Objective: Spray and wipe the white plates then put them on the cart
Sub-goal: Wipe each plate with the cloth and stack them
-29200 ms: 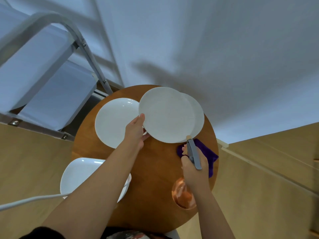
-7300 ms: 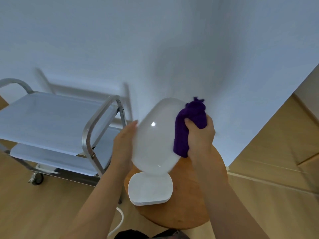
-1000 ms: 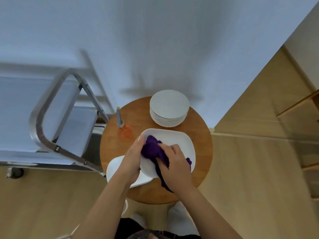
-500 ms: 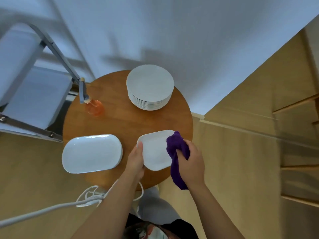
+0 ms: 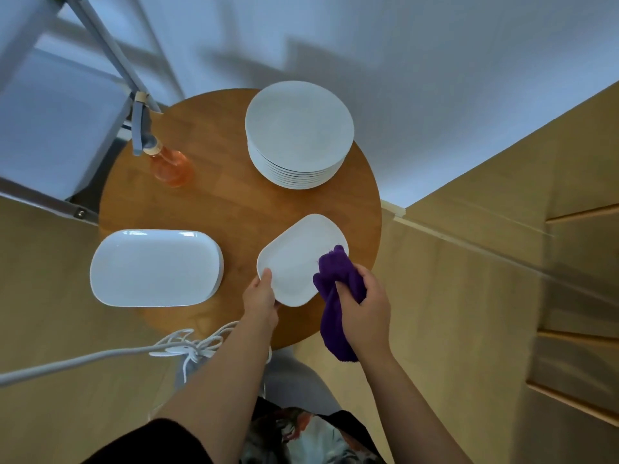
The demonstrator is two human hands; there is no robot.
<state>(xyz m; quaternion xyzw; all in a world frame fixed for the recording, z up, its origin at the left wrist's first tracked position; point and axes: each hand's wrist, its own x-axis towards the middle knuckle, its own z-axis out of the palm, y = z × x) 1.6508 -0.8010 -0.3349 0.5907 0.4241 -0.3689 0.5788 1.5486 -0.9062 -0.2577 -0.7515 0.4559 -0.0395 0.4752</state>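
My left hand grips the near-left edge of a small white square plate, thumb on top, held just above the round wooden table. My right hand holds a purple cloth bunched against the plate's right rim, its tail hanging down. A stack of round white plates stands at the table's far side. White oblong platters lie on the left. An orange spray bottle stands at the far left.
A metal cart with flat shelves stands left of the table, its frame close to the spray bottle. A white cord trails across the wooden floor near my legs. The white wall is behind; wooden cabinet fronts are at the right.
Over the last second the view tilted down over the table. The small plate is raised slightly, and the cloth has slid from its centre to its right rim.
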